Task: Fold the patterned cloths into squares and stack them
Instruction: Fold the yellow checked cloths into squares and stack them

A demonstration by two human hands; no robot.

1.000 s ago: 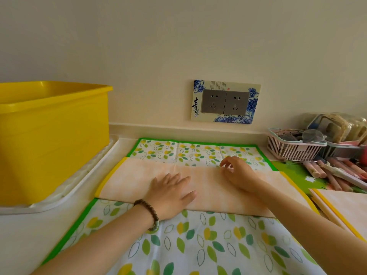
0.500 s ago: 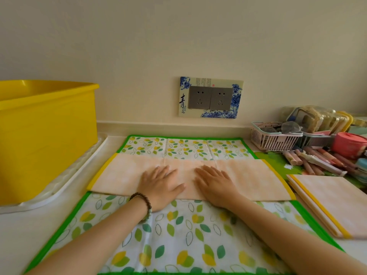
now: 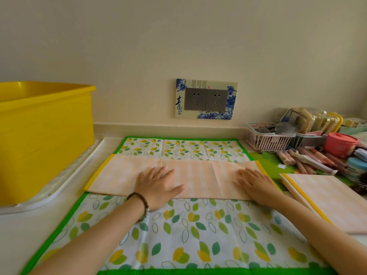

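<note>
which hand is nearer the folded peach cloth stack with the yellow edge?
Right. The right hand lies flat at the right end of the peach cloth strip, just beside the folded stack. The left hand lies flat mid-strip, farther away.

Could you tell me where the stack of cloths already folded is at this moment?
In the head view, the folded stack lies at the right, beside the leaf-print cloth, just in front of the crayons.

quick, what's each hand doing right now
Left hand: open, flat on the peach cloth, holding nothing.
Right hand: open, flat on its right end.
</note>
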